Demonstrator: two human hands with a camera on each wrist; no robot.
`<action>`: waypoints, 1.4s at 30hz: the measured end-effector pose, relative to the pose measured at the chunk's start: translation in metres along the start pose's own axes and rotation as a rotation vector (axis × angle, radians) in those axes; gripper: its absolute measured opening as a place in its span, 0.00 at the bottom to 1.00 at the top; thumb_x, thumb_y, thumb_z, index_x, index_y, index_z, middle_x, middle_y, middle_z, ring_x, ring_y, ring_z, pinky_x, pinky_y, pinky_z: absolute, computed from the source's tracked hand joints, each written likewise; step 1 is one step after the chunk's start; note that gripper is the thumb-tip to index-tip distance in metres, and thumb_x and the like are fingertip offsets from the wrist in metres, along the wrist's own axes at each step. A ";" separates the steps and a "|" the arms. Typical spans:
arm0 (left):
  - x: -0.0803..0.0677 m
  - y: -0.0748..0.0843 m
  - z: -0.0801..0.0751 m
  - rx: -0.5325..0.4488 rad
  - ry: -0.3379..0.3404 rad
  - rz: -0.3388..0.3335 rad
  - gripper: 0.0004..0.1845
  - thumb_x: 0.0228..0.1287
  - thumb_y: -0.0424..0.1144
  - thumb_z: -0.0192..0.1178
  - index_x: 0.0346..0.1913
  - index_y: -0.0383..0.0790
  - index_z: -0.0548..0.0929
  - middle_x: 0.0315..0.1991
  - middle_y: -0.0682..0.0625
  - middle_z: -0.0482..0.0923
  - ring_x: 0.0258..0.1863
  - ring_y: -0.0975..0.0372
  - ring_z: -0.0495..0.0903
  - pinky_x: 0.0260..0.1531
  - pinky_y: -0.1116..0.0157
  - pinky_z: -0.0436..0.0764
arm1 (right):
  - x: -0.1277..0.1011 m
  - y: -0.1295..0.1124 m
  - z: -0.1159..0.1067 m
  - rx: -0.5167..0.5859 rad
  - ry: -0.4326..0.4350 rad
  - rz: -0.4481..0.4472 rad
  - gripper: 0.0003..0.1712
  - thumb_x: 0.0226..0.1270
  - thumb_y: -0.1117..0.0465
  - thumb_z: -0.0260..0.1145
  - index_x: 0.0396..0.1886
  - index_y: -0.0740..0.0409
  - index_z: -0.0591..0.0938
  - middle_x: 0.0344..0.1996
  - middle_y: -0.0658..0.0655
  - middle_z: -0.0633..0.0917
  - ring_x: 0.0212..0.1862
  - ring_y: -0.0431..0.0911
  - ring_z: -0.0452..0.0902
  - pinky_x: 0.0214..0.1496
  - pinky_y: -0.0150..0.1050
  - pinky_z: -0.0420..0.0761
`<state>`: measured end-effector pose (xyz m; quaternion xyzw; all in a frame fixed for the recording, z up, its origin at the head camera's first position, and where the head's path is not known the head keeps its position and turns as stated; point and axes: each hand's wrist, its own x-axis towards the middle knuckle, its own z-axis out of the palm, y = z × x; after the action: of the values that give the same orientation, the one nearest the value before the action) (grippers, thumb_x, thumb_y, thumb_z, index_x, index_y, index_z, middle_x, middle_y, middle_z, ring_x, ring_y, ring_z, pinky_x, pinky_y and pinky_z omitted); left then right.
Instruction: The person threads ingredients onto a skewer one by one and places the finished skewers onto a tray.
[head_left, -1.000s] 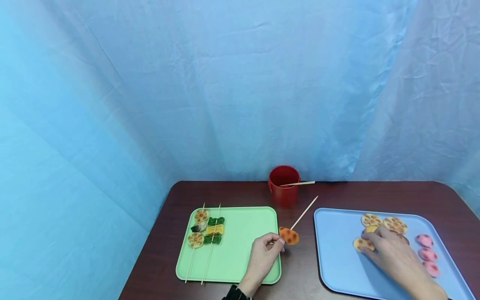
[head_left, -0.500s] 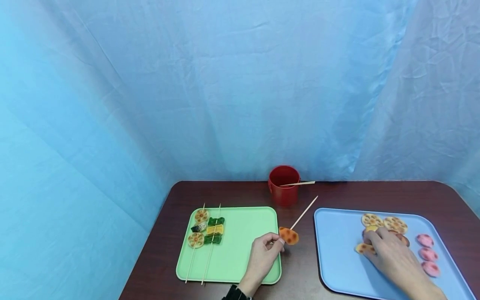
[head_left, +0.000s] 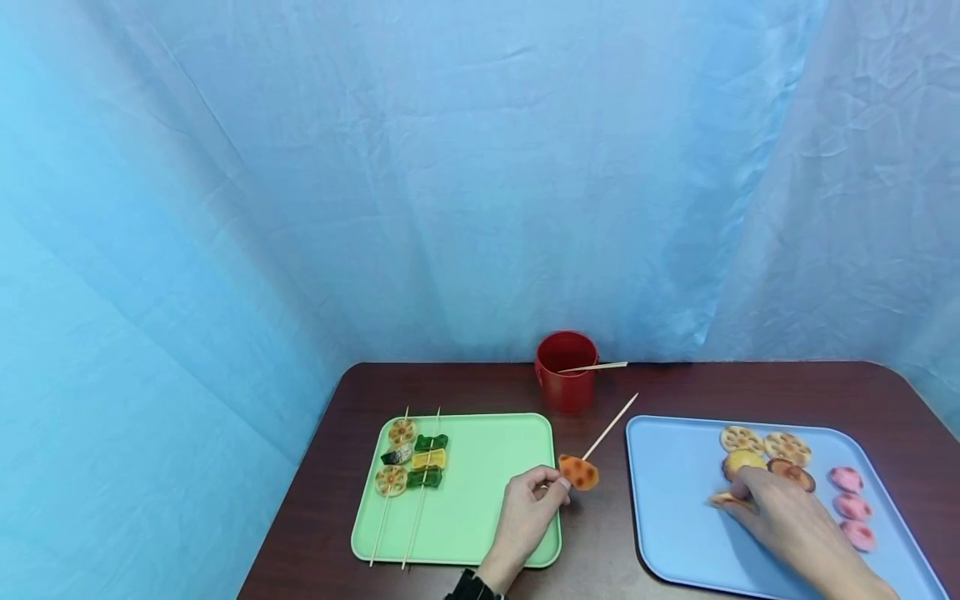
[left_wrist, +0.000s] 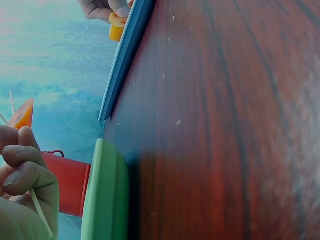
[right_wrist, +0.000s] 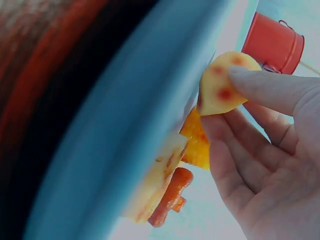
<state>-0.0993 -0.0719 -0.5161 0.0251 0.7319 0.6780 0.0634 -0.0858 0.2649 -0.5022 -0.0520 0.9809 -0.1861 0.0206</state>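
My left hand (head_left: pixel 536 492) pinches a wooden skewer (head_left: pixel 609 427) that carries one orange dotted slice (head_left: pixel 578 472), held over the gap between the two trays. In the left wrist view the fingers (left_wrist: pixel 22 175) curl round the stick beside the orange piece (left_wrist: pixel 22 114). My right hand (head_left: pixel 757 493) is over the blue tray (head_left: pixel 675 517) and pinches a pale yellow slice (head_left: pixel 724 499) at its edge. The right wrist view shows that slice (right_wrist: pixel 222 82) between thumb and fingers, tipped up off the tray (right_wrist: pixel 140 130).
A green tray (head_left: pixel 487 492) holds two filled skewers (head_left: pixel 412 458) at its left side. A red cup (head_left: pixel 566 381) with one stick stands at the table's back. Lotus-like slices (head_left: pixel 765 443) and pink pieces (head_left: pixel 847 504) lie on the blue tray.
The right hand has drawn back toward me and lifted a pale slice on edge, uncovering the slices behind it. The left hand and its skewer have stayed still.
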 end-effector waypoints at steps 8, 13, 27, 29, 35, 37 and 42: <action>0.000 0.000 -0.001 -0.004 -0.006 -0.008 0.07 0.67 0.33 0.65 0.37 0.31 0.88 0.27 0.44 0.84 0.20 0.64 0.76 0.20 0.74 0.65 | 0.000 0.000 0.001 0.043 -0.008 0.025 0.13 0.59 0.59 0.79 0.32 0.53 0.80 0.27 0.46 0.82 0.26 0.42 0.70 0.27 0.40 0.70; 0.001 0.001 -0.002 0.005 -0.005 -0.014 0.06 0.67 0.33 0.65 0.36 0.33 0.88 0.25 0.48 0.84 0.19 0.64 0.75 0.19 0.74 0.63 | 0.001 -0.003 0.002 0.134 0.119 -0.020 0.14 0.58 0.62 0.79 0.33 0.52 0.80 0.27 0.44 0.82 0.28 0.37 0.77 0.29 0.37 0.76; 0.001 -0.002 -0.004 0.007 -0.022 -0.010 0.08 0.67 0.35 0.65 0.36 0.32 0.87 0.24 0.52 0.82 0.15 0.71 0.69 0.17 0.74 0.60 | 0.018 -0.022 -0.012 0.408 0.184 0.086 0.20 0.75 0.50 0.68 0.49 0.64 0.82 0.42 0.59 0.87 0.39 0.38 0.85 0.34 0.30 0.81; 0.001 -0.004 -0.004 0.009 -0.028 -0.016 0.09 0.67 0.35 0.65 0.36 0.31 0.87 0.24 0.52 0.82 0.15 0.71 0.69 0.17 0.74 0.60 | 0.021 -0.025 -0.014 0.473 0.133 0.139 0.26 0.77 0.47 0.64 0.54 0.68 0.80 0.47 0.64 0.86 0.46 0.47 0.86 0.36 0.30 0.81; 0.000 -0.006 -0.005 0.017 -0.041 -0.025 0.10 0.68 0.35 0.64 0.37 0.28 0.87 0.24 0.54 0.82 0.15 0.71 0.69 0.17 0.74 0.60 | 0.032 -0.035 -0.015 0.682 0.030 0.318 0.42 0.75 0.34 0.59 0.65 0.69 0.73 0.53 0.65 0.85 0.50 0.47 0.84 0.43 0.33 0.84; -0.001 -0.005 -0.005 0.015 -0.042 -0.025 0.10 0.68 0.35 0.64 0.37 0.28 0.87 0.23 0.55 0.82 0.15 0.71 0.69 0.17 0.74 0.60 | 0.035 -0.038 -0.015 0.743 0.016 0.366 0.44 0.73 0.32 0.59 0.67 0.66 0.72 0.52 0.61 0.86 0.47 0.41 0.83 0.44 0.35 0.84; -0.002 -0.006 -0.004 0.009 -0.047 -0.029 0.09 0.68 0.36 0.64 0.37 0.30 0.87 0.23 0.55 0.82 0.16 0.68 0.71 0.17 0.74 0.61 | 0.043 -0.043 -0.012 0.918 0.006 0.433 0.45 0.70 0.32 0.63 0.68 0.63 0.70 0.50 0.52 0.84 0.44 0.34 0.81 0.48 0.35 0.83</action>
<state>-0.0981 -0.0770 -0.5215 0.0307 0.7334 0.6731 0.0903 -0.1251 0.2248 -0.4762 0.1674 0.7863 -0.5898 0.0769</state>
